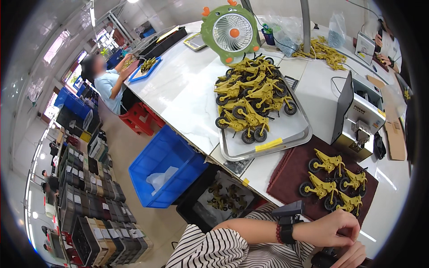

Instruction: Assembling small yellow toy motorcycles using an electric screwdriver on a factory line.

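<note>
Your striped garment lies nearest the camera, behind the grip. Your left hand and right hand meet with fingers bent inward; the grip is narrow, but you cannot tell from this view whether it holds anything. Directly beyond the grip, 4 yellow model motorcycles with black wheels rest on a maroon mat. Note the key relation: the nearest model lies just past your left hand, which is nearer to it than your right; its long axis runs roughly left to right across the grip, slanting slightly. Farther off, left of the grip, a metal tray bears a pile of similar motorcycles.
</note>
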{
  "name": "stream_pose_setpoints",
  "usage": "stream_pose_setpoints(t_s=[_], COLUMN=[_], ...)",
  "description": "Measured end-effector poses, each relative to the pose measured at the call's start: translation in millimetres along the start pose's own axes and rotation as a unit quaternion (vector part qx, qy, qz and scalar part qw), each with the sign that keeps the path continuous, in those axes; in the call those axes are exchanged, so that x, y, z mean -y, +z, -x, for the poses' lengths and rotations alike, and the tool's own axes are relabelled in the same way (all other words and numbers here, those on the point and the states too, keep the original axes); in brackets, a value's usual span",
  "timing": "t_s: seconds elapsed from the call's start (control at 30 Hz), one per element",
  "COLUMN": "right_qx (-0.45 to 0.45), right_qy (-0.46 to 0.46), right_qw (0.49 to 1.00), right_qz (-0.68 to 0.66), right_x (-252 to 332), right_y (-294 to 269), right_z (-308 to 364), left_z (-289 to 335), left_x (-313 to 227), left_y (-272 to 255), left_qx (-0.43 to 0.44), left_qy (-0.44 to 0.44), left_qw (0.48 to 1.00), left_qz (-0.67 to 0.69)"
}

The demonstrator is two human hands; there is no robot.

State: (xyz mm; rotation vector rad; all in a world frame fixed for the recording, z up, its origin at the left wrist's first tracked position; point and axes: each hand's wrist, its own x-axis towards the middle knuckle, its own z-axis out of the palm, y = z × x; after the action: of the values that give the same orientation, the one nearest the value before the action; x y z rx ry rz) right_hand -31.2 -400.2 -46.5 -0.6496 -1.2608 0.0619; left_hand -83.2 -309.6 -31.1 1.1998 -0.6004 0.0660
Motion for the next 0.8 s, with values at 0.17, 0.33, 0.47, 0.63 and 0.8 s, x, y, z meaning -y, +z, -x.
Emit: stream_pose_setpoints(t_s=[0.17,0.33,0.47,0.63,0.8], right_qx=[-0.015,-0.029,-0.043,-0.063,-0.084], right_qy=[-0.001,-0.003,-0.003,-0.004,-0.003], right_qw=[1.000,0.999,0.999,0.997,0.995], right_qz=[0.012,0.022,0.030,0.045,0.061], right_x=[8,15,20,27,36], right_y=[4,7,11,13,20], right_z=[3,6,10,15,17], left_z=[-3,-3,-4,-3,-2], left_x=[-2,-17,-15,-17,-7], left_y=[-7,-10,-8,-7,-6], left_qx=[0.050,0.023,-0.006,-0.020,-0.011], left_qy=[0.044,0.006,-0.067,-0.071,-0.033], left_qw=[0.998,1.000,0.997,0.997,0.996], left_qz=[-0.007,0.010,-0.031,-0.037,-0.082])
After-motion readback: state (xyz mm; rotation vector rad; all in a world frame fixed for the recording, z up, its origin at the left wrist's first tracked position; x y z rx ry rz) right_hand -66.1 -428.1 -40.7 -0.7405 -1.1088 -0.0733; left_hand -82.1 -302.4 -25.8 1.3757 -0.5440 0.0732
